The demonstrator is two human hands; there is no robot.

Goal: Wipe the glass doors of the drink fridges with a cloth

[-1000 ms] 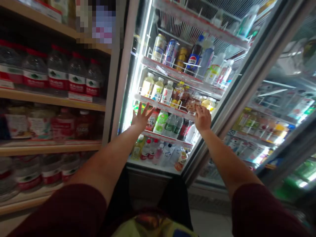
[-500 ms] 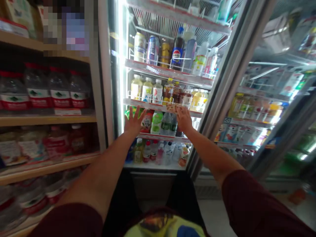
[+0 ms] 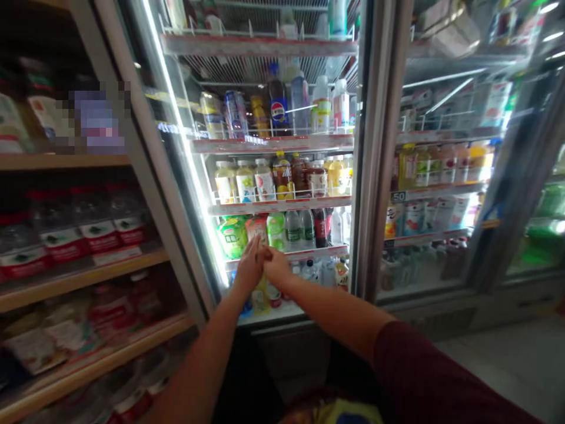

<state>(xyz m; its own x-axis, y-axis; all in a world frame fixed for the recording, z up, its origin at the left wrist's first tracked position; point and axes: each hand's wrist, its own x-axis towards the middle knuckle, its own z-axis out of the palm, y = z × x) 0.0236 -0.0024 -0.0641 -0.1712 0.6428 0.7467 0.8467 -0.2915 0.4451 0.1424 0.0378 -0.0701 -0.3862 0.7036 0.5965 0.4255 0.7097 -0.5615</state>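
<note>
My left hand [image 3: 250, 266] and my right hand [image 3: 276, 268] meet in front of the open drinks fridge, near its lower shelves. The left fingers are stretched upward, held close together. My right hand is closed, its fingertips against the left hand. A patterned beige-brown cloth showed in the right hand a moment ago; now it is almost wholly hidden between the hands. Just behind them stand a red-labelled bottle [image 3: 256, 227], a large green bottle [image 3: 232, 235] and a white-and-green bottle [image 3: 276, 231]. The shelf edge [image 3: 309, 253] runs behind the hands.
Several bottles stand on the fridge shelves, among them a cola bottle [image 3: 278, 106]. A metal door frame [image 3: 375, 147] borders the fridge on the right, with another glass-fronted fridge beyond. On the left, wooden shelves [image 3: 150, 265] hold large red-capped water bottles [image 3: 95, 221].
My left hand, spread out before, has come together with my right hand. The right hand has moved down and left with the cloth. My view has shifted to the right.
</note>
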